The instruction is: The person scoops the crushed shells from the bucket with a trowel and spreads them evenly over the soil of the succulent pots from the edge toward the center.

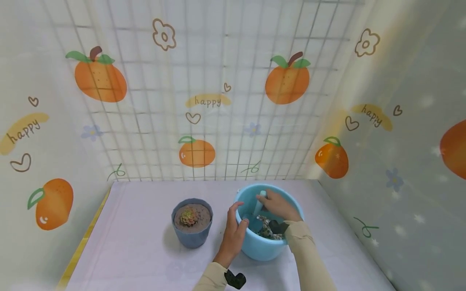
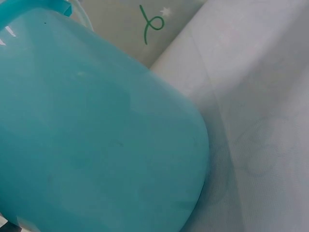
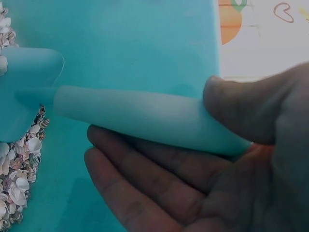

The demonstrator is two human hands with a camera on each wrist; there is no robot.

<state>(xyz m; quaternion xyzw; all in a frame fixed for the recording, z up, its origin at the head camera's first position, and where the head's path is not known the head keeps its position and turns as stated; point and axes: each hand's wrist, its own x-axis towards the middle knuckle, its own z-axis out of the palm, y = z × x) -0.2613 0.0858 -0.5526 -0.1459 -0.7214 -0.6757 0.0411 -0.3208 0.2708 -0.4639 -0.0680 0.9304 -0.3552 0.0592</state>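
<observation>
A light-blue bucket (image 1: pixel 265 250) stands on the right half of the table, with small seashells (image 3: pixel 19 188) lying in its bottom. My left hand (image 1: pixel 234 232) holds the bucket's left side at the rim, its thumb near the front edge. Inside the bucket, my right hand (image 1: pixel 278 206) grips the pale blue handle of a hand trowel (image 3: pixel 130 116). In the right wrist view the thumb lies over the handle and the fingers curl beneath it. The trowel's blade (image 3: pixel 29 72) is down among the shells. The left wrist view is filled mostly by the bucket's outer wall (image 2: pixel 106 125).
To the left of the bucket stands a grey-blue pot (image 1: pixel 193 239) of soil with a small succulent (image 1: pixel 189 217) in it. A white cloth covers the table (image 1: pixel 138 226). Behind it rises a wire grid under a curtain (image 1: pixel 233 153) printed with oranges.
</observation>
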